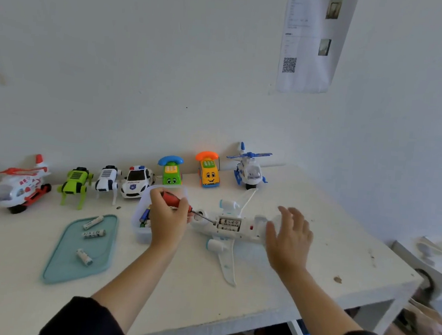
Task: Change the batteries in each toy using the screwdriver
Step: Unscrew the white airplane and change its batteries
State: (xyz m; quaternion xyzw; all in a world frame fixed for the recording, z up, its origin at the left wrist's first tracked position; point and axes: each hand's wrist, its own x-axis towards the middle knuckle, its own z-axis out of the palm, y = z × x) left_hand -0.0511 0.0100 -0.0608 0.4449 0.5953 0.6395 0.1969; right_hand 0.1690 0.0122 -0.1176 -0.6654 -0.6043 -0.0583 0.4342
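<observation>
Between the two hands a white toy airplane (232,228) lies belly-up on the white table (313,255), its battery compartment (228,224) uncovered with batteries seated inside. Gripped in the left hand (168,217), a red-handled screwdriver (181,206) points its tip at the compartment's edge. Over the airplane's end the right hand (290,236) rests with fingers spread and relaxed. Beyond the left hand's outer side, three loose batteries (94,233) lie on a teal tray (58,268).
</observation>
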